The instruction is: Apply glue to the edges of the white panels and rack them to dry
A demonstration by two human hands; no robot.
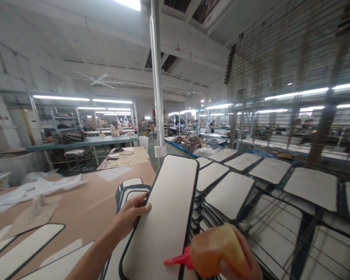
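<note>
The pale panel [166, 202] with the dark rim is held up at a slant over the right edge of the brown table [93, 202], its lower end nearest the worker. The left hand [134, 210] pinches its left side, thumb on the face, the other fingers partly hidden at the rim. The right hand [245, 260] is wrapped round a bottle [212, 249] of amber stuff, tipped sideways so the red nozzle [176, 259] points across the panel's lower right part. From here I can't tell whether the tip touches.

If I were advising, I'd say grip that rim firmly so the panel can't swing, hold the tip close and at a low angle, and squeeze lightly and evenly; a hard squeeze would probably blob. I'd also keep the thumb clear of anything wet.

Behind the left hand, a stack of rimmed panels [131, 181] sits by the table's right edge. More long panels [29, 249] lie toward the near left corner, with crumpled white sheets [46, 190] along the left edge. On the right, rows of panels [230, 194] lie on wire racks [275, 225].
</note>
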